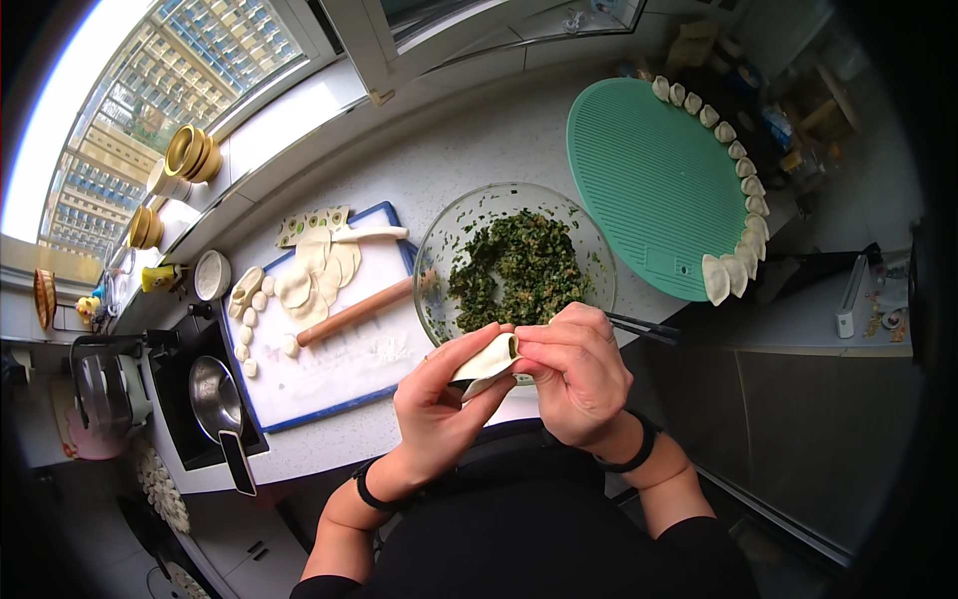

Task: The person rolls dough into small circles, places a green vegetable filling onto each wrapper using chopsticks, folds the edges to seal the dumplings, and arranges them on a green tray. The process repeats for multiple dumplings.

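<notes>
A folded dumpling (486,363) is held in front of my body, over the near rim of a glass bowl (441,217). My left hand (445,408) cups its left side between thumb and fingers. At its right end, my right hand (576,374) pinches the edge of the dough, and a bit of green filling shows in the gap there. The bowl holds chopped green filling (528,262) with some bits on the walls. Dark chopsticks (644,326) stick out past the bowl's right side, partly hidden by my right hand.
Left of the bowl, a white cutting board (322,389) carries a wooden rolling pin (359,308), dough wrappers (322,269), dough pieces (247,334) and a white-handled tool (370,233). A green oval tray (636,172) bears several dumplings (751,187) along its right edge. A metal bowl (215,393) sits in the sink.
</notes>
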A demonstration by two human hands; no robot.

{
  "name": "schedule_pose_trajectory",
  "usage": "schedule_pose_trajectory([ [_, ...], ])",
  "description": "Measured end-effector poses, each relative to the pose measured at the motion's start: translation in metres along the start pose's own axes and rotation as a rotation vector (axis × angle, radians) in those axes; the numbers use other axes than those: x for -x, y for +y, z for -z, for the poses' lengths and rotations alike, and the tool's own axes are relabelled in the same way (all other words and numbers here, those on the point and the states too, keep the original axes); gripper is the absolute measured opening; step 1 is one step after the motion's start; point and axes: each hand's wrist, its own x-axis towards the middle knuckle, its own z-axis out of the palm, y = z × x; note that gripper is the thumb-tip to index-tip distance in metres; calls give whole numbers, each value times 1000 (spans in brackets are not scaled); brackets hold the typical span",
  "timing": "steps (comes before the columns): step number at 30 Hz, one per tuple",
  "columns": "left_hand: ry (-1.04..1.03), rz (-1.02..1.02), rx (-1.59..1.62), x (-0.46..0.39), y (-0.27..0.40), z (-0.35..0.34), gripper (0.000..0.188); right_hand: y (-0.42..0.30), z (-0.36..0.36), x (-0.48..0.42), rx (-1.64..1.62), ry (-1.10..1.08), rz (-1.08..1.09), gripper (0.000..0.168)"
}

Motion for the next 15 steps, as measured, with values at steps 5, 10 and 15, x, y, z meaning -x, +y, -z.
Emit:
schedule_pose_trajectory([
  [5,-21,66,75,0,0,2,43,-3,0,-10,-127,-12,-241,22],
  [10,-87,10,4,-3,3,5,43,4,5,-5,-167,-57,-82,23],
  [15,-91,28,-12,-1,4,5,41,1,4,-5,-145,-35,-80,20],
])
